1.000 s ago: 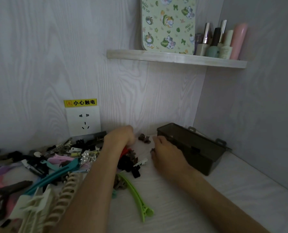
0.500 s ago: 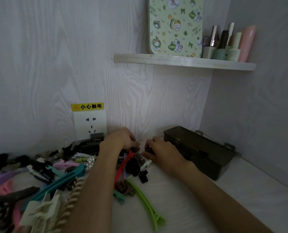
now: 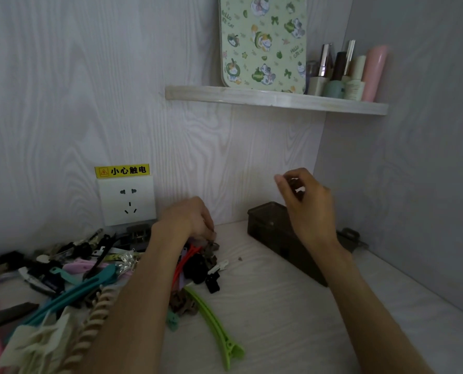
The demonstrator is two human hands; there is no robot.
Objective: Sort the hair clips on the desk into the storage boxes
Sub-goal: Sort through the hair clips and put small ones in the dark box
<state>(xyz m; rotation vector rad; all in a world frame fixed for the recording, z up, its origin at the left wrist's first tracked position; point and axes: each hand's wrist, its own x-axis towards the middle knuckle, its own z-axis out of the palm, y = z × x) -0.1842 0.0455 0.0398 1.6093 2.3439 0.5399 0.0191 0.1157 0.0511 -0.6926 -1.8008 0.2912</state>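
Note:
A heap of hair clips point(image 3: 71, 276) in many colours covers the desk's left side. A long green clip point(image 3: 219, 325) lies alone near the front. My left hand point(image 3: 191, 221) rests at the heap's far edge, fingers curled down onto small brown clips point(image 3: 211, 248). My right hand point(image 3: 306, 201) is raised above the left end of the dark storage box point(image 3: 276, 236), pinching a small dark clip point(image 3: 295, 186) between its fingertips. The box stands against the right wall with its lid hinged back.
A wall socket point(image 3: 127, 202) with a yellow warning label sits behind the heap. A shelf point(image 3: 276, 99) overhead carries a patterned green board and several bottles point(image 3: 346, 74). The right wall point(image 3: 414, 184) closes in just beyond the box.
My right hand has lifted from the desk beside the small clips and moved right, up over the box, carrying a small dark clip. My left hand stays at the heap.

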